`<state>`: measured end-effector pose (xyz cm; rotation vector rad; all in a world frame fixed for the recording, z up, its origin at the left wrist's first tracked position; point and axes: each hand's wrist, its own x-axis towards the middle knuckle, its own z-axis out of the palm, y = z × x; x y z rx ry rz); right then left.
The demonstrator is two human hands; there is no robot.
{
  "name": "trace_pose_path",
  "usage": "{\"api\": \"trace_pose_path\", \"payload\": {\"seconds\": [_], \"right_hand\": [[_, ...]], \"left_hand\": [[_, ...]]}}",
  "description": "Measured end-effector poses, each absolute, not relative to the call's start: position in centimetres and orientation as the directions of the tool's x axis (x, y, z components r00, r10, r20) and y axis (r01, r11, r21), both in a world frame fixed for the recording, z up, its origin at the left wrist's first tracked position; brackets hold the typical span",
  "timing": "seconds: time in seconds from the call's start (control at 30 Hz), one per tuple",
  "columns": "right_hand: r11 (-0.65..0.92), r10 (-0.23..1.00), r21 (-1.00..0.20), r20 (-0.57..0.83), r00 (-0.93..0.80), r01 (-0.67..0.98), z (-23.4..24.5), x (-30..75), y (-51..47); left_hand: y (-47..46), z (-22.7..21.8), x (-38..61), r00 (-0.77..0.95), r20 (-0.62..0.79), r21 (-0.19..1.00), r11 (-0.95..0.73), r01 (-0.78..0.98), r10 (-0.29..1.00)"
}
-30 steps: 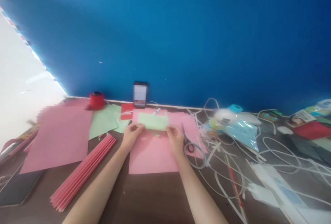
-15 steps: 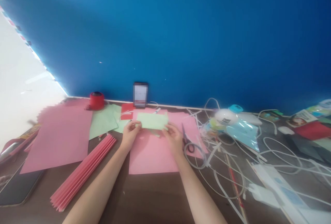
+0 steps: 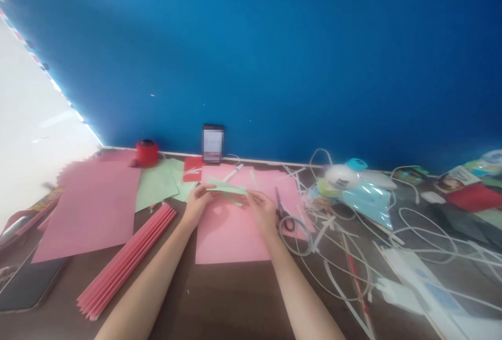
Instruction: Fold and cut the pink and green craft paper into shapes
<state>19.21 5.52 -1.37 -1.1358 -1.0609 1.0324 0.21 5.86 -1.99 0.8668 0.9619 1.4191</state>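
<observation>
Between my two hands is a small piece of light green paper (image 3: 229, 189), seen as a narrow band above a pink sheet (image 3: 235, 240). My left hand (image 3: 198, 201) pinches its left end, and my right hand (image 3: 260, 209) pinches the right end. Thin green strips lie on the pink sheet behind and below the paper. Just right of my right hand rests a pair of scissors (image 3: 285, 217) with dark handles. A pleated red-pink paper (image 3: 127, 261) lies left of my left forearm.
Larger pink sheets (image 3: 92, 209) and green sheets (image 3: 157, 185) lie to the left, near a red round object (image 3: 147, 153). A phone (image 3: 213, 144) leans on the blue wall. White cables (image 3: 345, 287), paper scraps and a blue plastic packet (image 3: 368, 201) clutter the right.
The green paper showed its broad face before and now appears as a thin band, tilted or folded between my fingers. Both hands stay in nearly the same place.
</observation>
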Motion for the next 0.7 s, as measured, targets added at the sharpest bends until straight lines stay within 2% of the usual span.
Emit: {"api": "trace_pose_path", "payload": {"seconds": [0.2, 0.37, 0.6, 0.7], "right_hand": [[0.145, 0.959, -0.989, 0.136, 0.247, -0.017, -1.08, 19.43, 5.44], [0.205, 0.951, -0.978, 0.21, 0.227, 0.043, -1.15, 19.51, 5.53], [0.298, 0.933, -0.954, 0.299, 0.203, 0.035, -1.89, 19.5, 5.92], [0.305, 0.926, -0.951, 0.31, 0.215, 0.057, -2.03, 19.44, 5.93]], "left_hand": [[5.57, -1.34, 0.65, -0.075, 0.052, 0.981, -0.065, -0.184, 0.996], [5.55, -1.26, 0.66, -0.088, 0.052, 0.986, -0.065, -0.153, 0.995], [5.75, -1.96, 0.34, -0.09, 0.047, 0.998, -0.05, -0.035, 0.995], [5.75, -1.89, 0.4, -0.091, 0.059, 0.996, -0.065, -0.054, 0.994]]}}
